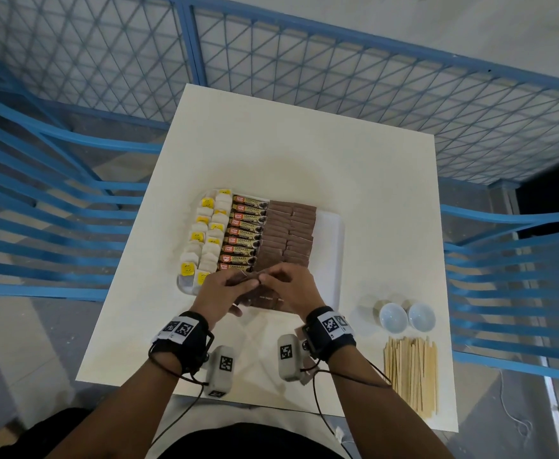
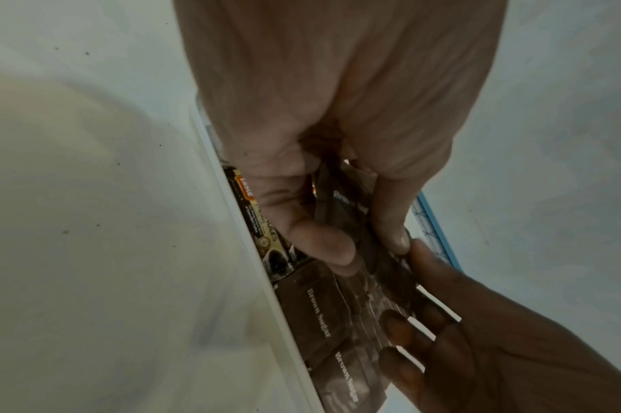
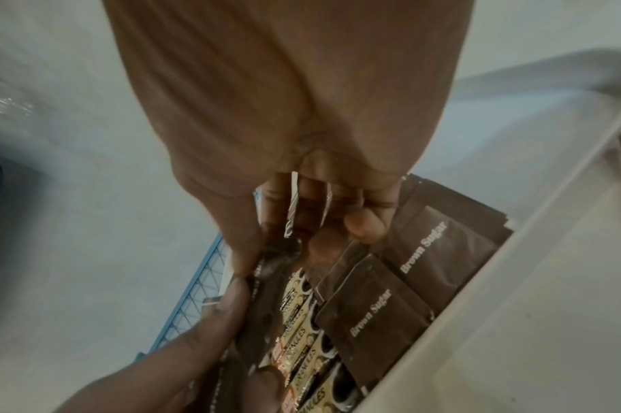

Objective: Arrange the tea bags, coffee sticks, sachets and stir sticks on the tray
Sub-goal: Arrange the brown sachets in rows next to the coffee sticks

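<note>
Two hands meet over the near edge of a white tray (image 1: 332,240) on a pale table (image 1: 304,154). The left hand (image 1: 220,293) and the right hand (image 1: 293,288) each pinch, fingertips pressed together, the same brown sugar sachet (image 2: 390,268), lifted just above the sachets (image 1: 288,230) already laid in two columns on the tray. Left of those columns runs a column of coffee sticks (image 1: 243,236), and left again the tea bags (image 1: 205,236) with yellow tags. The hands hide the tray's near rows from the head camera. Off the tray, to its near right, stand two white cups (image 1: 407,318), and nearer than the cups lies a bundle of wooden stir sticks (image 1: 412,372). A blue mesh fence (image 1: 337,77) stands beyond the table.
</note>
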{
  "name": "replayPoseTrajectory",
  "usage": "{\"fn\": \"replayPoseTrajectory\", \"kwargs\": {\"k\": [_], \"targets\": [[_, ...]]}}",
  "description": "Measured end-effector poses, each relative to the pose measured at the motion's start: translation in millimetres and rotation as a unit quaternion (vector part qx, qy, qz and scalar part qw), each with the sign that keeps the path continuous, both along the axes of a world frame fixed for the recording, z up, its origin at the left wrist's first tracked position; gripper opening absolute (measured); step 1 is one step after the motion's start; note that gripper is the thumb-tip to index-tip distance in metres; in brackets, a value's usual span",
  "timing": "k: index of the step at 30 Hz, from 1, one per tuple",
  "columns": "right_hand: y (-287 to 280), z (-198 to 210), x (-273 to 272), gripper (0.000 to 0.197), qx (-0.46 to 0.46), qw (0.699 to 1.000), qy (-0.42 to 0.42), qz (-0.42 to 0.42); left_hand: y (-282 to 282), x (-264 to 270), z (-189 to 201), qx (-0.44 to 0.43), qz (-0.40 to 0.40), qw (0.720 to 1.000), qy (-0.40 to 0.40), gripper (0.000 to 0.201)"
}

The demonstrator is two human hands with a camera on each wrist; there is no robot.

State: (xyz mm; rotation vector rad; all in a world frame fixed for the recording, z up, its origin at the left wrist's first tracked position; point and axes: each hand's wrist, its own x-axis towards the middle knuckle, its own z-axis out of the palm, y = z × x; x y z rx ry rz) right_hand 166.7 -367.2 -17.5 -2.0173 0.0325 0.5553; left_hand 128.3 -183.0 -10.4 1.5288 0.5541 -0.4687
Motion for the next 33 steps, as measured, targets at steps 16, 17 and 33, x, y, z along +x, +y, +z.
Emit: {"fn": "replayPoseTrajectory", "kwargs": {"k": [16,17,33], "targets": [[-5,1,-3,0.017,0.082,0.988,0.080,-0.103,-2,4,-8,0.005,0.039,0.999,-0.004,0.005],[-5,2,-4,0.016,0.077,0.988,0.081,-0.104,-2,4,-8,0.005,0.041,0.999,-0.004,0.006],[-7,-9,-1,0.016,-0.062,0.987,0.057,-0.139,20,5,-18,-0.026,0.056,0.998,0.023,0.005]]}}
